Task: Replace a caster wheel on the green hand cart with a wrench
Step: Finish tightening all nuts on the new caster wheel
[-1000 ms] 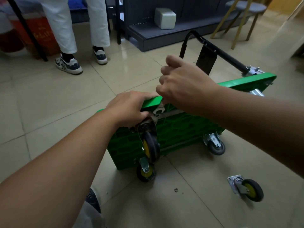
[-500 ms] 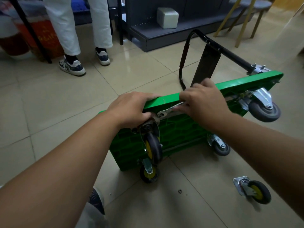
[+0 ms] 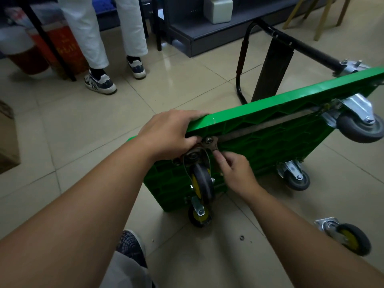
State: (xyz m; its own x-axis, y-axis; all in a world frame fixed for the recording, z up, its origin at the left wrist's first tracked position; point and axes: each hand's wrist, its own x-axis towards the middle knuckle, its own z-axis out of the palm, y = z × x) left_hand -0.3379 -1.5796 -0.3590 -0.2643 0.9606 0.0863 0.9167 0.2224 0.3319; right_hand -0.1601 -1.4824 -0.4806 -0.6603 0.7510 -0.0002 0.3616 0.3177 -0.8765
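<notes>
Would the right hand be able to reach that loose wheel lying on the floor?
Probably yes: the loose caster lies on open floor beside the right forearm, nothing between, though the right hand holds the wrench.

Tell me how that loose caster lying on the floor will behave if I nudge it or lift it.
The loose caster would probably roll or swivel away if nudged: its round wheel rests on glossy tile. It likely feels heavy for its size, given its metal plate. It looks rigid, not fragile.
</notes>
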